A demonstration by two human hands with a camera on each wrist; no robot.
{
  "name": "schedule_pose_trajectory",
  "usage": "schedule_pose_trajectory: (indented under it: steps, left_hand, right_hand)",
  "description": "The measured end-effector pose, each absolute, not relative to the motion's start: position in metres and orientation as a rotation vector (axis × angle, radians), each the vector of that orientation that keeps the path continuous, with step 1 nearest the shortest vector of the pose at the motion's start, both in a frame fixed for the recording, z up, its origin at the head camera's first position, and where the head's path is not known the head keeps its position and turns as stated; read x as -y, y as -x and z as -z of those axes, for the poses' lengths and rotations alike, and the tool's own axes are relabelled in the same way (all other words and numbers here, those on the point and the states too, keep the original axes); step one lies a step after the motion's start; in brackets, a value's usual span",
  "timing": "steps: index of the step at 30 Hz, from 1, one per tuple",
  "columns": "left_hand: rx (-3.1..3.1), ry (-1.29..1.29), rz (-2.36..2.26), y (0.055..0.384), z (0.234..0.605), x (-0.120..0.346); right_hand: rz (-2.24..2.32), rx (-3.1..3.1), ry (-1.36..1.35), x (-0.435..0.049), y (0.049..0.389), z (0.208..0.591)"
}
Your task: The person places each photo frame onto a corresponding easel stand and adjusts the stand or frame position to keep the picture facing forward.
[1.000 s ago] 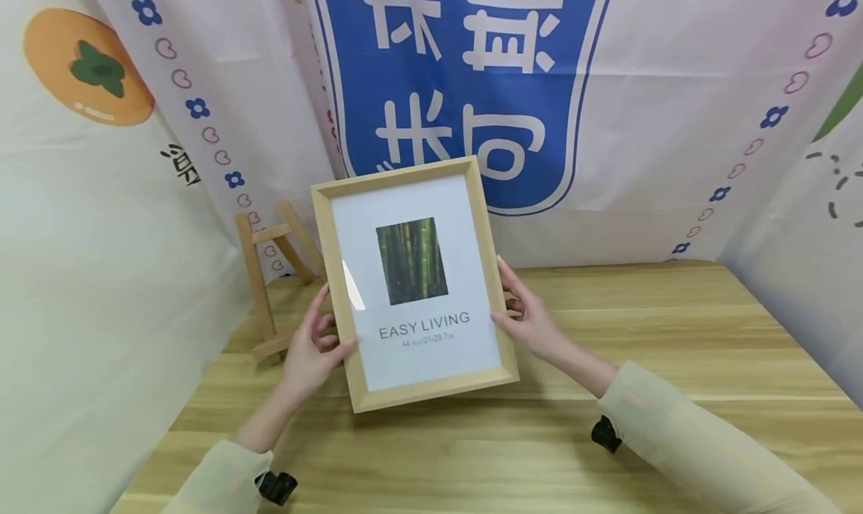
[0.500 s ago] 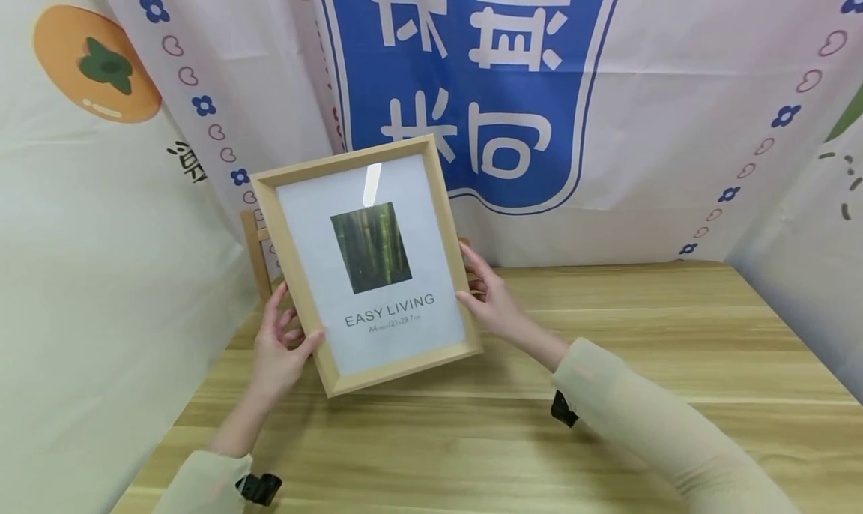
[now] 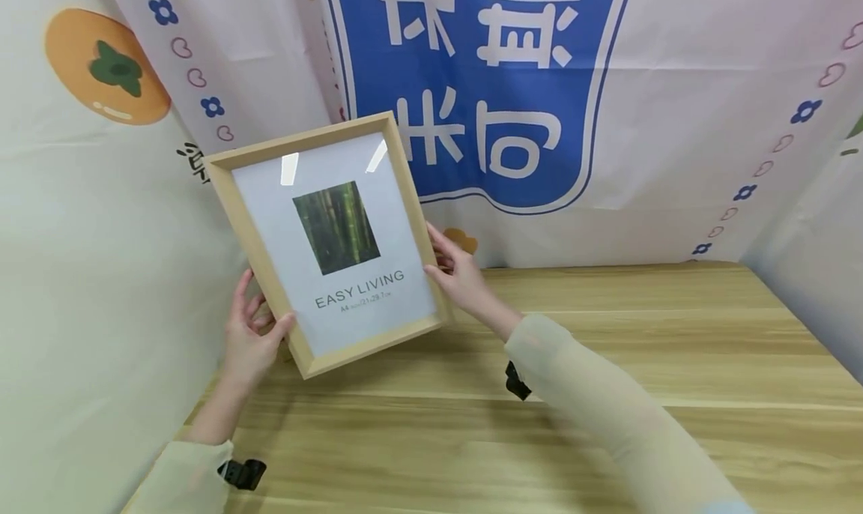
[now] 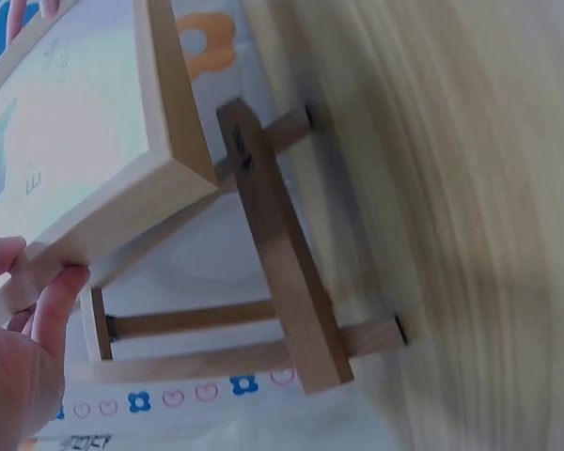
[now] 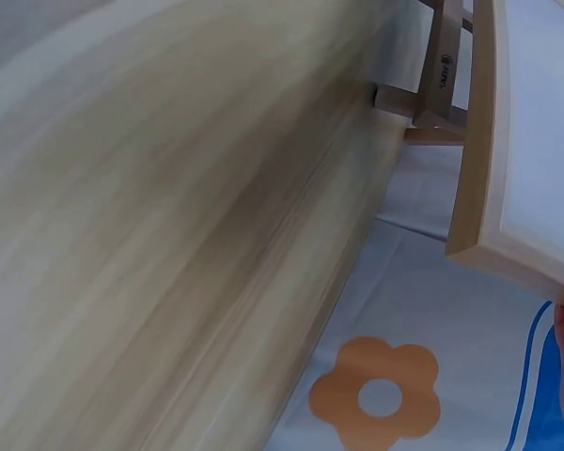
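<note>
A light-wood picture frame (image 3: pixel 344 237) with a bamboo picture and the words "EASY LIVING" hangs above the table, leaning to the left in the head view. My left hand (image 3: pixel 252 342) grips its left side low down, thumb on the front. On the opposite side my right hand (image 3: pixel 465 278) pinches the edge, thumb in front and fingers behind. Behind the frame stands a small wooden easel (image 4: pixel 282 244), mostly hidden in the head view; the right wrist view catches its ledge (image 5: pixel 439 75) too. Whether frame and easel touch, I cannot tell.
The wood-grain table (image 3: pixel 573 424) spreads below and to the right. A printed cloth (image 3: pixel 674 162) hangs along its back edge, and a white cloth wall (image 3: pixel 101 274) closes the left side, near my left hand.
Both hands have carried the picture frame left and upward, away from me. It leans a little more to the left and now covers the easel, which stood in plain view a second ago.
</note>
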State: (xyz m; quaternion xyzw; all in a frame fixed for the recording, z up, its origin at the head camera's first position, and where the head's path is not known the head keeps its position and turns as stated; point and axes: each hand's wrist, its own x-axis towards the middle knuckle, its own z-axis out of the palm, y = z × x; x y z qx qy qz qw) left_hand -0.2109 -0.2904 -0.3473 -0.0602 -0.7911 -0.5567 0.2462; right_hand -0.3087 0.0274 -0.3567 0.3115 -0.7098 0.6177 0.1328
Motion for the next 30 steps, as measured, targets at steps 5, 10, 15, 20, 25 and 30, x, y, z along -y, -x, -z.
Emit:
schedule_pose_trajectory:
  steps: [5,10,15,20,25,30]
  left_hand:
    - [2.117,0.143,1.509,0.216,0.340,0.299]
    - [2.102,0.112,1.504,0.222,0.336,0.305]
    - [2.103,0.077,1.498,0.227,0.338,0.315]
    - [2.111,0.031,1.472,0.233,0.341,0.329]
    - [2.114,0.004,1.471,0.236,0.343,0.339]
    - [2.134,-0.020,1.449,0.241,0.341,0.345]
  right_hand:
    - [-1.784,2.013,-0.903,-0.011,0.320,0.352]
    - [-1.832,1.987,-0.867,0.003,0.330,0.350]
    - [-1.875,1.998,-0.844,0.017,0.335,0.352]
    - [-1.860,2.014,-0.867,0.031,0.336,0.353]
    - [-1.827,2.041,-0.873,0.041,0.338,0.353]
    - [-1.746,2.106,-0.886,0.047,0.343,0.354]
